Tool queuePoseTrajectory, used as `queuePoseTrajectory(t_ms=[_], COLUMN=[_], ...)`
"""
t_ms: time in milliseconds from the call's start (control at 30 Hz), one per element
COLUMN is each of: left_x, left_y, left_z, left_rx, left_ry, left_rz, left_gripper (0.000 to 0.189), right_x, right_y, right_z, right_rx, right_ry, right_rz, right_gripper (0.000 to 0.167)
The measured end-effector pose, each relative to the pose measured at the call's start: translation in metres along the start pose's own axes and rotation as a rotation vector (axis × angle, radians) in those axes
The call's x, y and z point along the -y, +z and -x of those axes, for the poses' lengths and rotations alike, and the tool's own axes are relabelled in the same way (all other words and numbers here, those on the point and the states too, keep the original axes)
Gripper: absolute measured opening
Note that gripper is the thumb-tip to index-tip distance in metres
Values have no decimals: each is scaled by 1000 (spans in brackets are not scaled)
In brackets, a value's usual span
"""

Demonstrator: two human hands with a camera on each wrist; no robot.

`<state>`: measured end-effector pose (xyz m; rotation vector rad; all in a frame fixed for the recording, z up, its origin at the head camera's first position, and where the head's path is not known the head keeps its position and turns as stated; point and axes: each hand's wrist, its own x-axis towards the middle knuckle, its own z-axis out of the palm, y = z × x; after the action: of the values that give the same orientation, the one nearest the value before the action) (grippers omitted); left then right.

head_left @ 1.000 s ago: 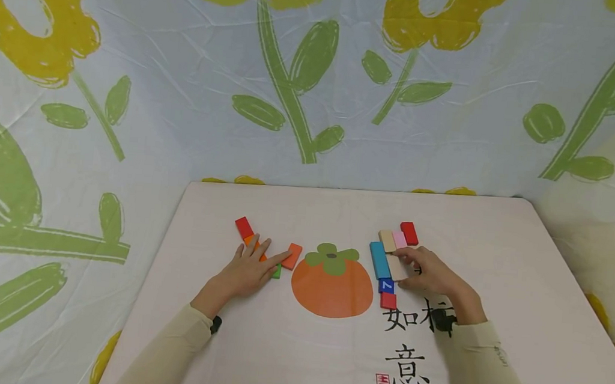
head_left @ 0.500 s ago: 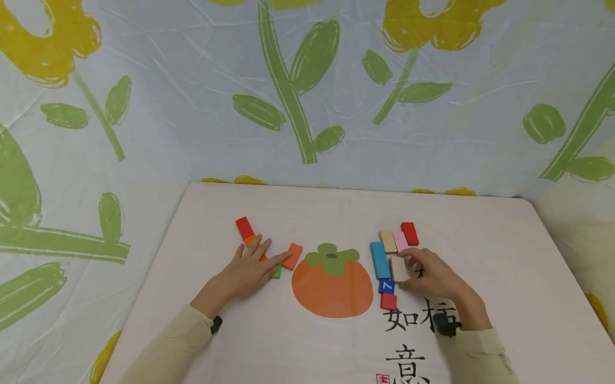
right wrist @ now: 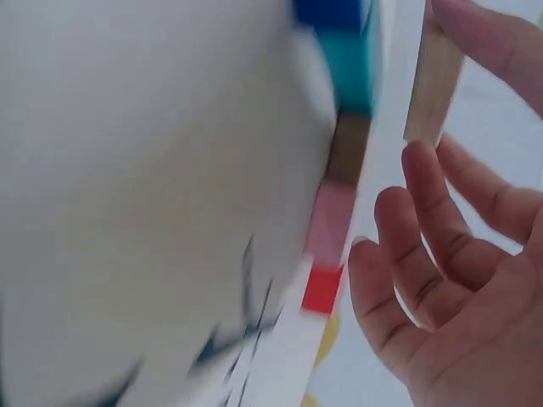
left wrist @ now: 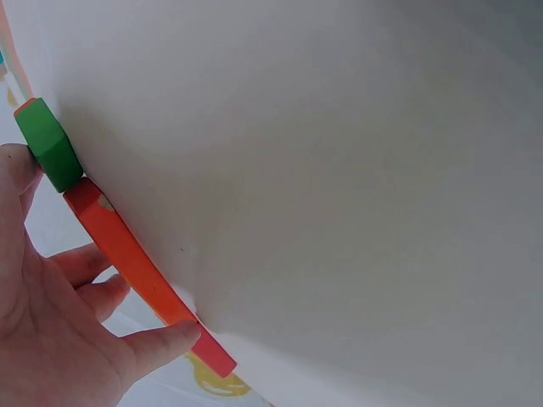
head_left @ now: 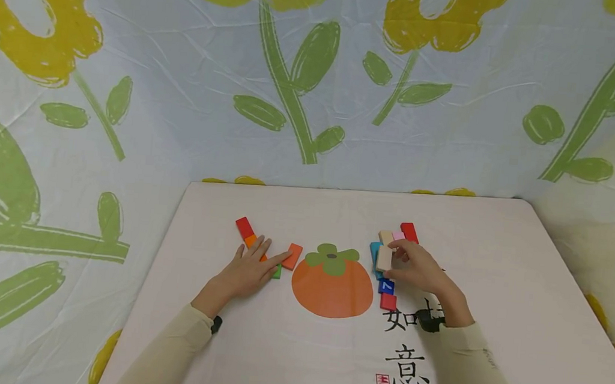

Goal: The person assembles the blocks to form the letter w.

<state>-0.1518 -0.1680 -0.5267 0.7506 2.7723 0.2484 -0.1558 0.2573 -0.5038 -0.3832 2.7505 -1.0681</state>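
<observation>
My right hand (head_left: 423, 270) pinches a plain wooden block (head_left: 384, 258) between thumb and fingertips. In the right wrist view that block (right wrist: 434, 85) is held up off the table. Below it in the head view lies a light-blue block (head_left: 374, 250), partly covered. A dark-blue block with a 7 (head_left: 386, 286) and a red block (head_left: 388, 301) continue the row nearer me. My left hand (head_left: 244, 273) rests with spread fingers over an orange block (head_left: 250, 240), a green block (head_left: 277, 271) and an orange-red block (head_left: 293, 256). A red block (left wrist: 214, 352) ends that line.
Beyond my right hand lie a tan block (head_left: 386, 237), a pink block (head_left: 398, 236) and a red block (head_left: 409, 231). A persimmon picture (head_left: 332, 287) and black characters (head_left: 407, 368) are printed on the pale table cover (head_left: 283, 359). Flowered cloth (head_left: 185, 86) hangs behind.
My right hand has lifted the wooden block from beside the light-blue one and brought it left, over that block. The left hand stays in place.
</observation>
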Motion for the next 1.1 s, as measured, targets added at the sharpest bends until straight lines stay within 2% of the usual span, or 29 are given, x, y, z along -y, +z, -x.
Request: queuePoseTrajectory(t_ms=[300,633,833,1100], left_x=[0,0,-1,-1], left_y=[-1,-2,-4,-5], left_z=[0,2,3,4], left_rx=[8,13,1,3], left_ry=[-1,-3,6,11], left_rz=[5,1,2,5], left_gripper=[51,50,50,51], right_x=[32,62,78,99], right_y=[18,50,69,90], right_z=[-26,-60,-79,-96], right_rx=[-19,-44,-33,-15], right_ry=[-66,-21,15,45], right_rz=[-30,-114,-177,-181], right_gripper=[64,68,67,64])
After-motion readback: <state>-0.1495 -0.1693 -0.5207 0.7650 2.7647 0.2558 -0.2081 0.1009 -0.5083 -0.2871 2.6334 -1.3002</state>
